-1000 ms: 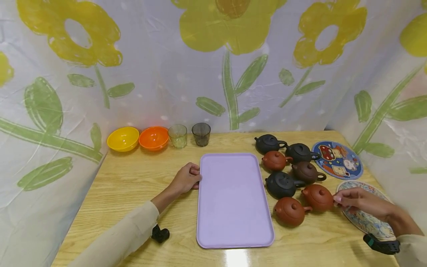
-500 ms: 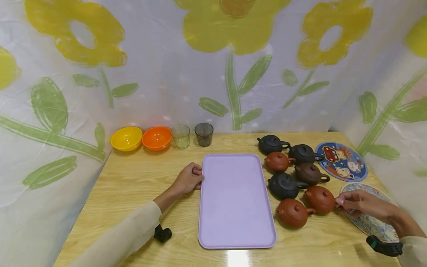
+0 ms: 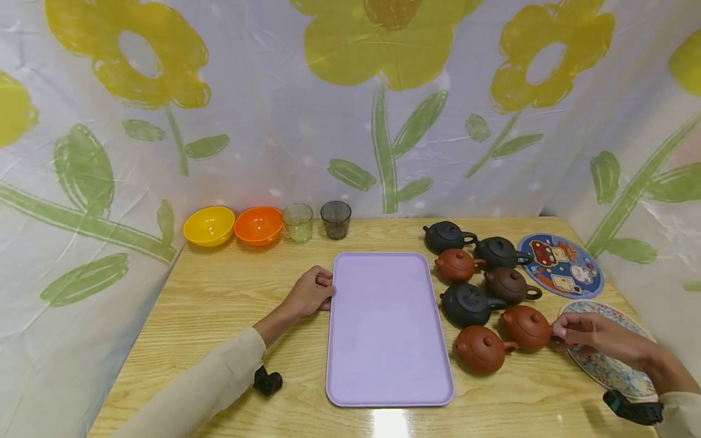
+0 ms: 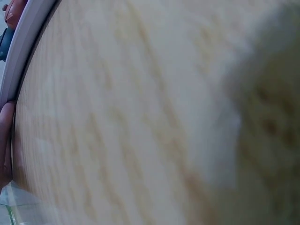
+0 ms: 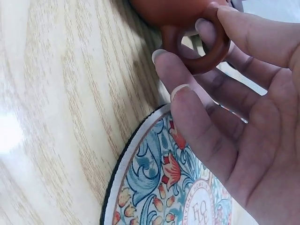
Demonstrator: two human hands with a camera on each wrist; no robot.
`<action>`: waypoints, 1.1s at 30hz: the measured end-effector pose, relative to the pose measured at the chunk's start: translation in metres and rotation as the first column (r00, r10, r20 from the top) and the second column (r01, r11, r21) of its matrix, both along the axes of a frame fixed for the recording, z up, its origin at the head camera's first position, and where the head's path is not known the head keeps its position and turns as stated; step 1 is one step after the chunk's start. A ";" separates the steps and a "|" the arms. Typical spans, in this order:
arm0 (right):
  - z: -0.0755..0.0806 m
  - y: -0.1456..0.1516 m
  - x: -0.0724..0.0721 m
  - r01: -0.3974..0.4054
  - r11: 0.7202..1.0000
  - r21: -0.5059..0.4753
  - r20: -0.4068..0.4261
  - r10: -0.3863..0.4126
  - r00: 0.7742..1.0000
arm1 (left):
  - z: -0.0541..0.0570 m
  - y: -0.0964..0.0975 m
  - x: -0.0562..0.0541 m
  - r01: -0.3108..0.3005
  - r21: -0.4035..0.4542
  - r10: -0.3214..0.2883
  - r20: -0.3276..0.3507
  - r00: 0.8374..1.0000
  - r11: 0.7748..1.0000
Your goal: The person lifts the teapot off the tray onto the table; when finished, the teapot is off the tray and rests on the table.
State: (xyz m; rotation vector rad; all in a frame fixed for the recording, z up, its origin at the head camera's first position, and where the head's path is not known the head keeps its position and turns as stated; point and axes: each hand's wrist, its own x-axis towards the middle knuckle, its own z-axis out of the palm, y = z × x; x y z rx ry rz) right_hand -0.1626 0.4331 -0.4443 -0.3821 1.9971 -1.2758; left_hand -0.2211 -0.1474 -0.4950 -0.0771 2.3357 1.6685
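A lavender tray (image 3: 389, 328) lies flat in the middle of the table. My left hand (image 3: 309, 292) grips its left rim, fingers curled at the edge; in the left wrist view only some fingers (image 4: 5, 140) show against that rim. To the right of the tray, my right hand (image 3: 605, 337) pinches the handle of a red-brown clay teapot (image 3: 527, 328). Close up in the right wrist view, thumb and fingers close on the looped handle (image 5: 206, 61), other fingers hanging below it. A second red-brown teapot (image 3: 479, 350) stands just left of the pinched one.
More teapots cluster behind: black (image 3: 468, 305), dark brown (image 3: 508, 285), small red-brown (image 3: 457, 264) and two black ones farther back. A floral round mat (image 3: 619, 365) lies under my right hand, a blue cartoon mat (image 3: 564, 266) beyond. Bowls (image 3: 210, 227) and glasses (image 3: 336, 220) line the back left.
The whole scene shifts slightly rightward in view as the head camera turns. Both hands keep their holds, and the tray and teapots stay where they are.
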 end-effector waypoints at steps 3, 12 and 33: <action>0.000 0.001 0.000 0.004 1.000 -0.005 -0.003 -0.004 1.000 | 0.000 0.000 -0.001 -0.001 -0.001 0.001 0.006 1.000 1.000; -0.001 0.000 0.005 0.144 0.983 0.116 -0.097 -0.134 0.986 | 0.002 0.001 -0.001 -0.025 -0.017 0.025 0.014 1.000 1.000; 0.067 -0.069 0.015 0.487 0.831 0.268 -0.816 -0.073 0.574 | 0.058 -0.041 0.040 0.018 -0.340 -0.155 -0.379 0.912 0.940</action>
